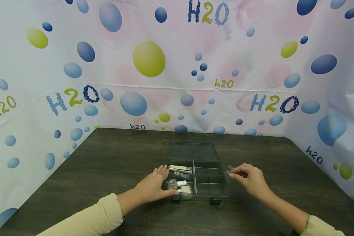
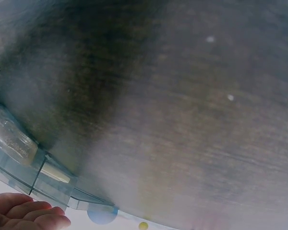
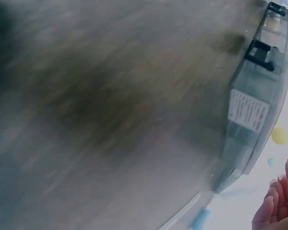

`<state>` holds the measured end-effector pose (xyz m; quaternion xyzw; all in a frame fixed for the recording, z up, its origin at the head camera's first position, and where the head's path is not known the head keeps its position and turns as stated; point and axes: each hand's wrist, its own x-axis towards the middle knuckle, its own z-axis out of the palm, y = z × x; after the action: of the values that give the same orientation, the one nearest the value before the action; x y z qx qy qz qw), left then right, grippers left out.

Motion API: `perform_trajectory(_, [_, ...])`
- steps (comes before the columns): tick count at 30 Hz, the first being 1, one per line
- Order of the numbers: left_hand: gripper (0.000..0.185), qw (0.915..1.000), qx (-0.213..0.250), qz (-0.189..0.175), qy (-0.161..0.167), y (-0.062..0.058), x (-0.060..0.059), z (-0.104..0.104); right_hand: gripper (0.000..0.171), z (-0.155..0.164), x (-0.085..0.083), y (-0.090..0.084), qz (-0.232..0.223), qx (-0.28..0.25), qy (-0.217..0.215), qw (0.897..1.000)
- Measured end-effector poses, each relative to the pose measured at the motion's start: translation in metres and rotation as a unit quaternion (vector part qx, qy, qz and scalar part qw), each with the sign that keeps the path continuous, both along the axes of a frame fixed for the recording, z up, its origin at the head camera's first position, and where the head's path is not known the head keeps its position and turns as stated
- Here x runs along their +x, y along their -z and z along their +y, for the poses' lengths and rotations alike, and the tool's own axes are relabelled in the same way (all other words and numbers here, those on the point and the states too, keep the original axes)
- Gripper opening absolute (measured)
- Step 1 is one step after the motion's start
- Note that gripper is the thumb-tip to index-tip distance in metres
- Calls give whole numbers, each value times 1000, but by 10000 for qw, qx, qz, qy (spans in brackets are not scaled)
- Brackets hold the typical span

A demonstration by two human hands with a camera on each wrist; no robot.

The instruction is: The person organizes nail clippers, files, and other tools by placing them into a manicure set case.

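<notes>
Pale sleeves (image 1: pixel 85 216) frame an open divided box (image 1: pixel 210 189), midway between the tabletop (image 1: pixel 112 164)'s side edges.
Left grip (image 1: pixel 151 186), fingers extended, rests along its left side, seemingly steadying it; right grip (image 1: pixel 250 178) pinches a small clear item (image 1: pixel 230 167) just off the box's right side, a fingertip hold suiting so slight a thing.

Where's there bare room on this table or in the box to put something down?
Bare table lies left of the left hand, right of the right hand, and in front of the box. Its right compartments look empty. Crowded: its left side, with nail clippers and bottles.
</notes>
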<state>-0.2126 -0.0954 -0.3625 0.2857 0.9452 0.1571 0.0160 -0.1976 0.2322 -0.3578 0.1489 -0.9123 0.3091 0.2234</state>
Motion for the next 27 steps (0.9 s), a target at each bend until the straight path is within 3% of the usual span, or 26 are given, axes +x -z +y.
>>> perform_trajectory(12, [84, 10000, 3, 14, 15, 1, -1, -1, 3, -29, -7, -4, -727, -201, -930, 9928])
perform_trajectory(20, [85, 10000, -25, 37, 24, 2, -2, -2, 5, -49, -13, -1, -1236, 211, -2033, 9711])
perform_trajectory(27, [84, 10000, -10, -23, 9, 0, 0, -2, 4, -60, -20, 3, -1397, 874, -2437, 9558])
